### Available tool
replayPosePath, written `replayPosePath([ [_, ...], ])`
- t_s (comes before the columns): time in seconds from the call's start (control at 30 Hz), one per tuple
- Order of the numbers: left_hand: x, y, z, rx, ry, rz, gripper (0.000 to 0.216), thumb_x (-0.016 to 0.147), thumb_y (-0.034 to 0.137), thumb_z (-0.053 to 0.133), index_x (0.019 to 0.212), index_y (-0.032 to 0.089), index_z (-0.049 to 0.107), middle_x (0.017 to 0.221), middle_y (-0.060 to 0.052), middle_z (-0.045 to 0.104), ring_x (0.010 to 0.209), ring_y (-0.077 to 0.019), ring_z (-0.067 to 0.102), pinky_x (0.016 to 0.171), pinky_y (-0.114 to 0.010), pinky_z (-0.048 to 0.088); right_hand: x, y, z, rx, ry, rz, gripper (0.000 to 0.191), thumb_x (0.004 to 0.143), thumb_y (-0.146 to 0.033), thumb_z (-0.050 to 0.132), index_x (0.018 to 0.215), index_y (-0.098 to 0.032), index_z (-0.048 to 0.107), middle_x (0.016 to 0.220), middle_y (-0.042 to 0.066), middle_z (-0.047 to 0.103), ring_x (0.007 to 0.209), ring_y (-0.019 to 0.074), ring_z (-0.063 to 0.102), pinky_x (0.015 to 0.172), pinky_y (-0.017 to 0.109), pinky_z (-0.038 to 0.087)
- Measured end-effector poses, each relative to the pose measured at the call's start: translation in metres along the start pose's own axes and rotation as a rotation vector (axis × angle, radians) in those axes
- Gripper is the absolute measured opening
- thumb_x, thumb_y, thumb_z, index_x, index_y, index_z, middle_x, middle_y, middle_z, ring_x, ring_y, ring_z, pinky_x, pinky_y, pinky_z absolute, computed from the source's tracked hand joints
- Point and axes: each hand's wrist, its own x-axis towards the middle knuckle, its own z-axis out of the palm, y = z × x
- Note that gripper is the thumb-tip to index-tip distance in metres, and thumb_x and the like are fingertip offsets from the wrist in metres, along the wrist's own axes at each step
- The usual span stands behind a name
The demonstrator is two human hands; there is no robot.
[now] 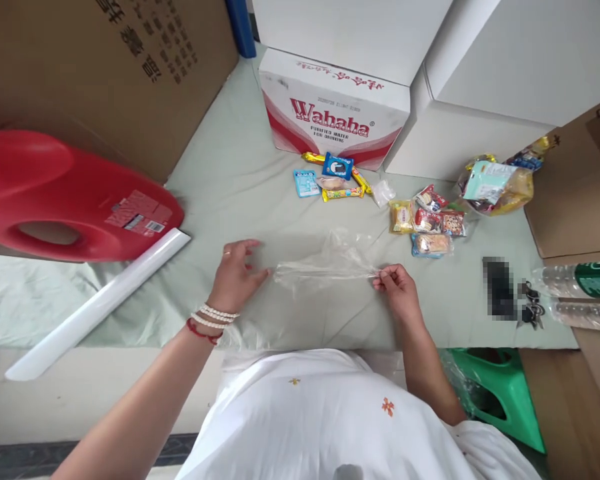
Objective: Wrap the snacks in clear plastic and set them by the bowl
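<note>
A clear plastic bag (325, 263) lies crumpled over the pale green cloth in front of me. Its right end is pinched between the thumb and fingers of my right hand (399, 288). At the bag's left end, my left hand (237, 273) has its thumb and fingers apart, with nothing held in them. Small wrapped snacks (337, 167) lie beyond the bag against the Wahaha carton, in blue and yellow wrappers. A second group of packaged snacks (429, 220) is to the right, beside a filled plastic bag of snacks (497, 183).
A large red jug (90, 180) and a long white roll (105, 300) lie at left. The Wahaha carton (330, 113) and white boxes (475, 127) line the back. Plastic bottles (560, 280) and keys (531, 310) are at right, above a green stool (510, 393).
</note>
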Motion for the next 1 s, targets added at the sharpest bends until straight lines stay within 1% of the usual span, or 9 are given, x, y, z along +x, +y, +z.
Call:
replayPosePath([
  [0.17, 0.000, 0.035, 0.018, 0.272, 0.018, 0.408, 0.047, 0.087, 0.041, 0.065, 0.129, 0.021, 0.060, 0.136, -0.014, 0.058, 0.127, -0.0306, 0.054, 0.106, -0.050, 0.049, 0.012, -0.014, 0.005, -0.188, -0.101, -0.125, 0.029, 0.084, -0.051, 0.071, 0.086, -0.024, 0.060, 0.080, 0.000, 0.070, 0.072, 0.0183, 0.068, 0.073, 0.034, 0.055],
  [0.23, 0.008, 0.042, 0.035, 0.346, -0.064, 0.385, 0.054, 0.084, 0.044, 0.069, 0.131, 0.019, 0.059, 0.138, -0.016, 0.060, 0.127, -0.0336, 0.054, 0.104, -0.049, 0.049, 0.015, -0.019, 0.003, -0.254, -0.118, -0.170, 0.026, 0.087, -0.050, 0.068, 0.088, -0.025, 0.061, 0.080, 0.001, 0.071, 0.074, 0.0192, 0.068, 0.076, 0.035, 0.055],
  [0.37, 0.026, 0.031, 0.061, 0.254, -0.105, 0.127, 0.024, 0.095, 0.036, 0.049, 0.097, 0.020, 0.066, 0.086, -0.007, 0.070, 0.085, -0.0243, 0.065, 0.079, -0.036, 0.050, 0.011, -0.017, -0.005, -0.322, -0.050, -0.193, 0.022, 0.090, -0.047, 0.064, 0.089, -0.025, 0.060, 0.079, 0.001, 0.071, 0.074, 0.0200, 0.068, 0.076, 0.035, 0.054],
  [0.47, 0.038, 0.018, 0.066, 0.038, -0.030, -0.042, 0.033, 0.099, 0.043, 0.041, 0.085, 0.021, 0.061, 0.062, 0.001, 0.059, 0.062, -0.0177, 0.057, 0.065, -0.030, 0.045, 0.002, -0.005, -0.012, -0.309, 0.003, -0.160, 0.023, 0.089, -0.047, 0.063, 0.087, -0.025, 0.059, 0.076, 0.000, 0.070, 0.072, 0.0196, 0.067, 0.074, 0.034, 0.054],
  [0.57, 0.044, 0.014, 0.066, 0.008, 0.095, -0.113, 0.030, 0.098, 0.045, 0.044, 0.086, 0.021, 0.058, 0.067, 0.000, 0.059, 0.062, -0.0175, 0.055, 0.067, -0.031, 0.045, -0.005, 0.005, -0.016, -0.294, 0.012, -0.122, 0.025, 0.089, -0.049, 0.063, 0.087, -0.024, 0.059, 0.077, 0.001, 0.070, 0.072, 0.0193, 0.068, 0.073, 0.034, 0.054],
  [0.67, 0.034, 0.019, 0.066, 0.116, 0.413, 0.017, 0.025, 0.094, 0.040, 0.051, 0.103, 0.017, 0.059, 0.096, -0.010, 0.066, 0.083, -0.0222, 0.061, 0.083, -0.039, 0.048, -0.003, 0.007, -0.018, -0.310, -0.008, -0.105, 0.027, 0.088, -0.050, 0.064, 0.088, -0.024, 0.059, 0.080, 0.001, 0.071, 0.073, 0.0195, 0.068, 0.074, 0.034, 0.054],
  [0.73, 0.021, 0.024, 0.067, 0.222, 0.477, 0.235, 0.024, 0.095, 0.036, 0.051, 0.105, 0.017, 0.061, 0.106, -0.014, 0.066, 0.098, -0.0264, 0.061, 0.095, -0.045, 0.046, 0.003, 0.003, -0.020, -0.334, -0.020, -0.117, 0.026, 0.088, -0.050, 0.063, 0.089, -0.024, 0.059, 0.081, 0.001, 0.071, 0.074, 0.0197, 0.068, 0.075, 0.034, 0.054],
  [0.87, -0.002, 0.024, 0.069, 0.428, -0.016, 0.590, 0.026, 0.097, 0.030, 0.048, 0.111, 0.022, 0.070, 0.112, -0.013, 0.072, 0.118, -0.0295, 0.062, 0.110, -0.053, 0.036, 0.021, -0.010, -0.027, -0.419, -0.034, -0.162, 0.022, 0.090, -0.047, 0.060, 0.088, -0.025, 0.059, 0.076, 0.001, 0.071, 0.071, 0.0208, 0.067, 0.078, 0.037, 0.054],
  [1.0, -0.012, 0.014, 0.072, 0.558, -0.232, 0.480, 0.051, 0.097, 0.043, 0.052, 0.143, 0.022, 0.058, 0.154, -0.020, 0.052, 0.147, -0.0379, 0.042, 0.120, -0.069, 0.016, 0.027, -0.031, -0.032, -0.660, 0.128, -0.307, 0.018, 0.088, -0.038, 0.057, 0.098, -0.025, 0.065, 0.097, 0.010, 0.072, 0.084, 0.0267, 0.067, 0.084, 0.046, 0.056],
])
